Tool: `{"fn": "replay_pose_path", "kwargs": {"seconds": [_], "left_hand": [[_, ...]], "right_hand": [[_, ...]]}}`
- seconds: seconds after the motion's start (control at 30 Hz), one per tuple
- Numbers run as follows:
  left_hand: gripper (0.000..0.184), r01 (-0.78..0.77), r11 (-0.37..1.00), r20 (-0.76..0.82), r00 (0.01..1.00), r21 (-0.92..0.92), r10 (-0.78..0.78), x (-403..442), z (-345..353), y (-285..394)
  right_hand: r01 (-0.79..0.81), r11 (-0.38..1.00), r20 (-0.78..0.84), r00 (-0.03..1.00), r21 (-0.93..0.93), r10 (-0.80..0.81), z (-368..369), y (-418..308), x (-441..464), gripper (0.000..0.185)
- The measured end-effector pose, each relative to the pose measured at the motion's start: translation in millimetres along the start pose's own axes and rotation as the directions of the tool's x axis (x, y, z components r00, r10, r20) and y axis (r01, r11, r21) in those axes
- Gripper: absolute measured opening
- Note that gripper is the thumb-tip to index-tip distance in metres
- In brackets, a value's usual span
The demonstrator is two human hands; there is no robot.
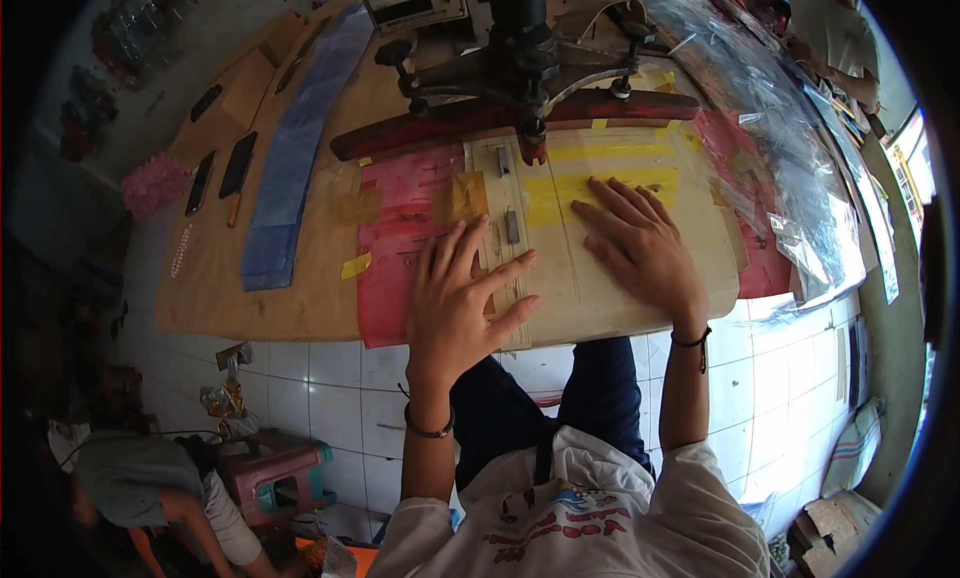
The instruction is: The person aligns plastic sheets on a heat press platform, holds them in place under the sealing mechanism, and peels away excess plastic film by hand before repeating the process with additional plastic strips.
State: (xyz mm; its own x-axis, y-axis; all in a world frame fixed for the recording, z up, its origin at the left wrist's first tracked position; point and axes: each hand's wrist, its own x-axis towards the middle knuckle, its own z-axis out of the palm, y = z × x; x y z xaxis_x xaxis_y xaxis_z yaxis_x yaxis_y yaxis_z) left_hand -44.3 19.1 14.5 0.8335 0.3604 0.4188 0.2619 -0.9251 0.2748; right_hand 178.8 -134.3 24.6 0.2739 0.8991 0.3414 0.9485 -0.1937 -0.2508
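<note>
My left hand [460, 296] lies with fingers spread over the edge of a red taped strip [385, 278] and the pale board beside it. My right hand [640, 246] rests flat on the pale work surface [560, 313], its fingertips on yellow tape [556, 193]. Neither hand grips anything. Between them, two small grey metal blocks [513, 227] sit along a ruled strip. Just beyond my fingers, a long dark red bar [420, 133] hangs under a black metal press head [525, 68]. Brown tape [468, 196] lies above my left fingertips.
Folded blue plastic sheets [290, 168] and phones [238, 165] lie on the left of the table. Transparent plastic sheeting [740, 88] piles up at the right. One person [150, 478] bends near a stool [275, 473] at lower left; another person [835, 38] stands at upper right.
</note>
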Motion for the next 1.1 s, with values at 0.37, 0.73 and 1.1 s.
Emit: {"fn": "replay_pose_path", "kwargs": {"seconds": [0.37,0.73,1.1], "left_hand": [[0.047,-0.017,1.000,-0.011,1.000,0.017,0.017,1.6,0.0,0.4],[0.043,-0.042,0.999,-0.077,0.996,0.022,0.044,-5.4,6.9,-0.9],[0.049,0.018,0.997,-0.397,0.918,0.081,0.016,-64.6,51.4,12.9]], "right_hand": [[-0.006,0.998,-0.072,0.997,0.066,0.011,-0.6,1.4,0.5,0.038],[0.005,0.966,-0.215,0.975,0.258,0.052,-3.0,8.9,-15.2,0.021],[-0.125,0.992,-0.325,0.939,-0.027,0.109,9.9,-32.5,-87.0,0.058]]}}
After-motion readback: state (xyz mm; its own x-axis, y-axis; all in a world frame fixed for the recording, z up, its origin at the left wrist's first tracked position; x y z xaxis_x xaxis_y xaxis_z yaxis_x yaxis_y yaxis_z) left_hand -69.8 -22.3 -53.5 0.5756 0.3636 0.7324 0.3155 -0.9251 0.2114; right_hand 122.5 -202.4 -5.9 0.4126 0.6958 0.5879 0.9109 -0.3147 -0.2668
